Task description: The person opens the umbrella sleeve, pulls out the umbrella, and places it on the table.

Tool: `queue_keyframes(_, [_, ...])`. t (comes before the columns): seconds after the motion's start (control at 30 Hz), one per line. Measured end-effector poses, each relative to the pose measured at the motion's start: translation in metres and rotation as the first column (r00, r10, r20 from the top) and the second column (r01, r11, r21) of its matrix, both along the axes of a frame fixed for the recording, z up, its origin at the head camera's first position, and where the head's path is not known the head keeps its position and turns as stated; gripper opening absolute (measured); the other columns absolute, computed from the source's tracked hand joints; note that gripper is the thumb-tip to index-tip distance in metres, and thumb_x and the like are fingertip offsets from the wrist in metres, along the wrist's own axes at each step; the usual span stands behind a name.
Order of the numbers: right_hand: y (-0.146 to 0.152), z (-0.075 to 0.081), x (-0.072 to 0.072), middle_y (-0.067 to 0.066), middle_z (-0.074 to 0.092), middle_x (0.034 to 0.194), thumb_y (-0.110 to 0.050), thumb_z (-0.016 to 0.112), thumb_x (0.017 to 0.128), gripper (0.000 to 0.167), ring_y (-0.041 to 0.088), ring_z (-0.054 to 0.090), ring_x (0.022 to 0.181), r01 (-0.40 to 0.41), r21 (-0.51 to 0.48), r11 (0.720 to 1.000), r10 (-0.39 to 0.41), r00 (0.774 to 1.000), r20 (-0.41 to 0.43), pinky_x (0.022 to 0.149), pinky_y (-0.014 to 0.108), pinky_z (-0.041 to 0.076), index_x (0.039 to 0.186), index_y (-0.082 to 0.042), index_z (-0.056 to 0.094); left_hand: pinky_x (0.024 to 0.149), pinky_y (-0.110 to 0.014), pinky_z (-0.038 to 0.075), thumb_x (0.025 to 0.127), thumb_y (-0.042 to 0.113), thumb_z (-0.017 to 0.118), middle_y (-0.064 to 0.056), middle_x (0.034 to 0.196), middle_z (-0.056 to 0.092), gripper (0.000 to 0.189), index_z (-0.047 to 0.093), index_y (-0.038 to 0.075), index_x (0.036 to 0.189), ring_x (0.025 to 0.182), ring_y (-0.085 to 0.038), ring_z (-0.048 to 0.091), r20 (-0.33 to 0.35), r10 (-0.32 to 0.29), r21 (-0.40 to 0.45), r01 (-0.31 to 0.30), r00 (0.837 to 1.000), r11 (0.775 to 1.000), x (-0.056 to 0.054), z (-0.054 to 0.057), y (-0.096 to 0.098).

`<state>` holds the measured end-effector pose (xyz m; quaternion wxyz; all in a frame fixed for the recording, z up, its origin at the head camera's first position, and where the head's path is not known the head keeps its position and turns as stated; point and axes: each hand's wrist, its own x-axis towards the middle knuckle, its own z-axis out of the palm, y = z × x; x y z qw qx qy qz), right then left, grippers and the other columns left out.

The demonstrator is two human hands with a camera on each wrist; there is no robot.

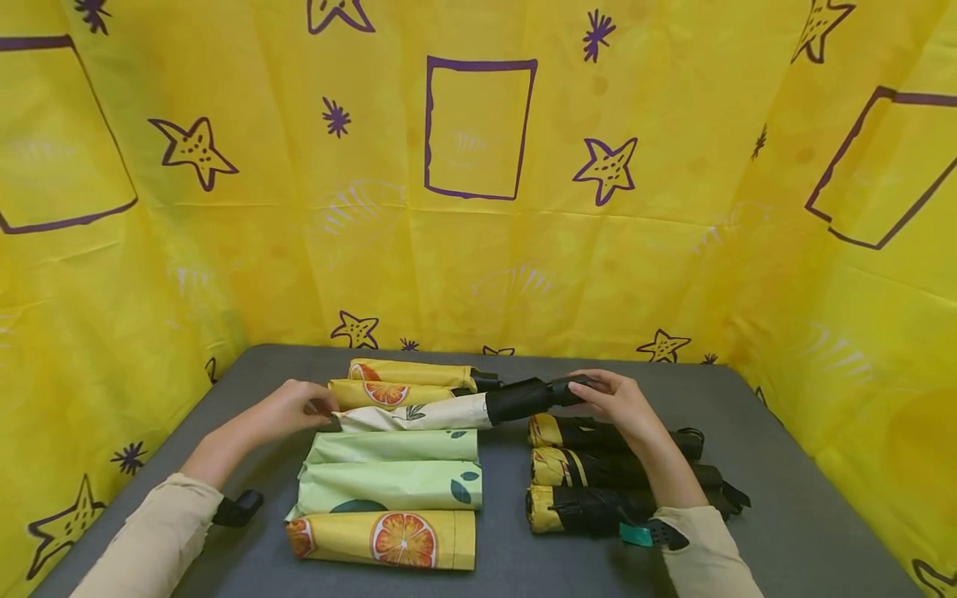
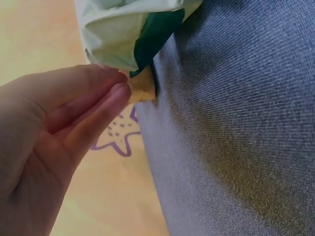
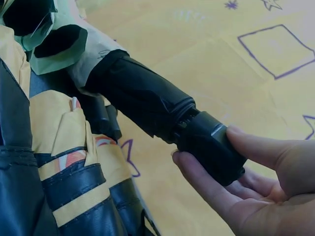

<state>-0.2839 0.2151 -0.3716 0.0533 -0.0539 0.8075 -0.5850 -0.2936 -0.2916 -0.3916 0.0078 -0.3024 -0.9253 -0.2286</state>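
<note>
A folded black umbrella sits partly inside a cream sleeve with a leaf print, its black end sticking out on the right. My right hand grips the umbrella's handle between thumb and fingers, lifting that end a little. At the sleeve's other end, my left hand pinches the cream fabric with thumb and fingertips. In the left wrist view a green sleeve lies just beyond the left fingers. How far the umbrella reaches into the sleeve is hidden.
Behind lie two yellow orange-print sleeves with black ends showing. Nearer are two green sleeves and a yellow orange-slice sleeve. Three black-and-yellow folded umbrellas lie on the right of the grey table. Yellow cloth surrounds it.
</note>
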Motion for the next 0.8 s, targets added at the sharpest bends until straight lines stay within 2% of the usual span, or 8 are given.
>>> queue_keyframes(0.17, [-0.004,-0.003,0.0,0.018,0.061,0.131,-0.037,0.066,0.092,0.056,0.015,0.068,0.102,0.014,-0.014,1.0,-0.014,1.0,0.016,0.107,0.052,0.044,0.136,-0.005,0.054,0.074,-0.027,0.058,0.082,0.004,0.074,-0.014,0.101,0.07,0.026,0.068,0.0,0.107,0.092,-0.028,0.069,0.08,-0.009,0.06,0.004,0.997,0.998,0.0,-0.002,0.001])
queue_keyframes(0.27, [-0.009,-0.006,0.0,0.017,0.062,0.129,-0.036,0.067,0.092,0.054,0.016,0.068,0.102,0.01,-0.022,1.0,-0.01,1.0,0.017,0.104,0.049,0.047,0.134,-0.005,0.055,0.077,-0.027,0.058,0.084,0.006,0.073,-0.015,0.107,0.069,0.029,0.066,-0.001,0.112,0.099,-0.031,0.068,0.122,-0.019,0.077,0.01,0.992,0.997,-0.001,-0.003,0.004])
queue_keyframes(0.37, [-0.013,-0.008,0.0,0.018,0.062,0.128,-0.033,0.067,0.092,0.052,0.017,0.068,0.102,-0.003,-0.057,0.998,0.004,1.0,0.014,0.102,0.047,0.049,0.134,-0.003,0.055,0.076,-0.026,0.058,0.084,0.008,0.073,-0.01,0.103,0.07,0.026,0.068,0.003,0.109,0.096,-0.025,0.069,0.112,-0.01,0.061,0.003,0.994,0.998,-0.002,-0.003,0.007])
queue_keyframes(0.53, [-0.015,-0.009,0.0,0.02,0.06,0.129,-0.028,0.066,0.093,0.051,0.016,0.068,0.102,-0.025,-0.101,0.995,0.026,1.0,0.01,0.102,0.045,0.05,0.134,-0.001,0.054,0.069,-0.024,0.054,0.082,0.006,0.075,0.0,0.089,0.07,0.014,0.07,0.009,0.095,0.084,-0.012,0.067,0.046,-0.005,0.032,0.004,0.999,0.999,-0.003,-0.002,0.011])
queue_keyframes(0.63, [-0.014,-0.009,0.001,0.021,0.058,0.131,-0.028,0.066,0.094,0.051,0.015,0.067,0.103,-0.034,-0.107,0.994,0.035,0.999,0.009,0.101,0.043,0.051,0.135,-0.001,0.053,0.067,-0.024,0.053,0.082,0.003,0.074,0.001,0.085,0.069,0.012,0.068,0.011,0.089,0.082,-0.012,0.067,0.029,-0.015,0.029,0.014,0.999,0.999,-0.003,-0.003,0.01])
queue_keyframes(0.8, [-0.008,-0.008,0.002,0.021,0.055,0.137,-0.03,0.065,0.094,0.054,0.015,0.067,0.105,-0.06,-0.126,0.99,0.062,0.998,0.016,0.102,0.042,0.05,0.138,-0.002,0.05,0.066,-0.023,0.054,0.084,0.002,0.072,-0.001,0.083,0.068,0.013,0.068,0.013,0.087,0.081,-0.015,0.068,0.039,-0.008,0.03,0.007,0.999,1.0,-0.001,-0.005,0.007])
